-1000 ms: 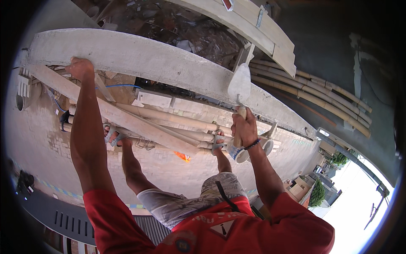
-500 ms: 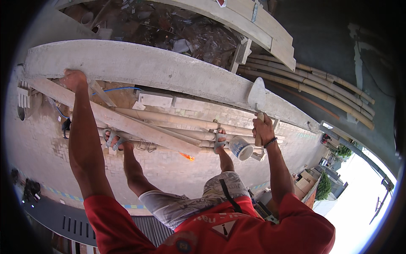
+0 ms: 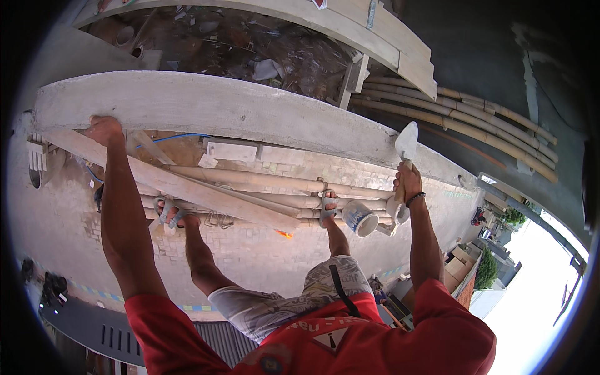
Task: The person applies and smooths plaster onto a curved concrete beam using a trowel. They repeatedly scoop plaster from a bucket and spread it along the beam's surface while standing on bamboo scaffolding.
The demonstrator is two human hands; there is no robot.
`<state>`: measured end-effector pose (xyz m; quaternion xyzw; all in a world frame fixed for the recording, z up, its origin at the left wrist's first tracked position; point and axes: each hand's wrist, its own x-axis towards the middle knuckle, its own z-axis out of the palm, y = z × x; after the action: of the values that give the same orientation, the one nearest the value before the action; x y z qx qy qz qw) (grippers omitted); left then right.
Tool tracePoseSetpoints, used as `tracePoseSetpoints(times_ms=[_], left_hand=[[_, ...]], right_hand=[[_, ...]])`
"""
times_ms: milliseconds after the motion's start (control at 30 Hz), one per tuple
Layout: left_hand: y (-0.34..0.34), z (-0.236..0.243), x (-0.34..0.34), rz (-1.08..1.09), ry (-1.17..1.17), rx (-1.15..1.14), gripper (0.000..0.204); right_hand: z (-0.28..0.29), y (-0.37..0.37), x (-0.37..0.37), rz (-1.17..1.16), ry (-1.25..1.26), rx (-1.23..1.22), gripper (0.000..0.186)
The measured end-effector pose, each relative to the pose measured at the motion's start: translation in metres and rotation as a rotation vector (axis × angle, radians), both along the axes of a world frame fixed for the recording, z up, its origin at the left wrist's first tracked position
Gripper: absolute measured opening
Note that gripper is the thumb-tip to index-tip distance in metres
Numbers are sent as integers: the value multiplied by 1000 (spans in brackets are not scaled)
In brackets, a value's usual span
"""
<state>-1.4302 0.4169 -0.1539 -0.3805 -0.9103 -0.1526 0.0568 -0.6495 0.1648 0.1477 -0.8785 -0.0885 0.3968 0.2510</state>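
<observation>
A long grey concrete beam [image 3: 206, 103] runs across in front of me. My left hand [image 3: 105, 130] is closed over its near edge at the left end. In my right hand [image 3: 408, 182] is a pointing trowel, held by its wooden handle, with the pale leaf-shaped blade [image 3: 407, 141] pointing up and away. The blade overlaps the beam's right part; whether it touches the surface I cannot tell. Below my right hand stands a white bucket [image 3: 359, 219] with blue print, and a second pale container [image 3: 399, 211] shows partly beside my wrist.
My sandalled feet rest on bamboo poles [image 3: 281, 182] high above paving [image 3: 262, 256]. A wooden plank [image 3: 206, 183] slants below the beam. Beyond it lie a debris-filled hollow [image 3: 219, 44], pale boards [image 3: 350, 25] and more bamboo poles [image 3: 475, 119]. A blue hose [image 3: 181, 135] passes underneath.
My right hand has carried the trowel to the right along the beam. My left hand keeps its hold near the left end. The second container shows more beside my wrist.
</observation>
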Motion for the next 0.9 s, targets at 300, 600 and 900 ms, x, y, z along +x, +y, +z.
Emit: tracePoseSetpoints(times_ms=[300, 600, 900], left_hand=[[-6, 78, 66, 149, -306, 27, 42], [-18, 107, 82, 37, -153, 9, 30], [-13, 104, 104, 77, -394, 574, 34]], right_hand=[[-31, 16, -174, 305, 156, 18, 24], [-2, 97, -308, 537, 294, 154, 29], [-29, 59, -338, 414, 308, 26, 23]])
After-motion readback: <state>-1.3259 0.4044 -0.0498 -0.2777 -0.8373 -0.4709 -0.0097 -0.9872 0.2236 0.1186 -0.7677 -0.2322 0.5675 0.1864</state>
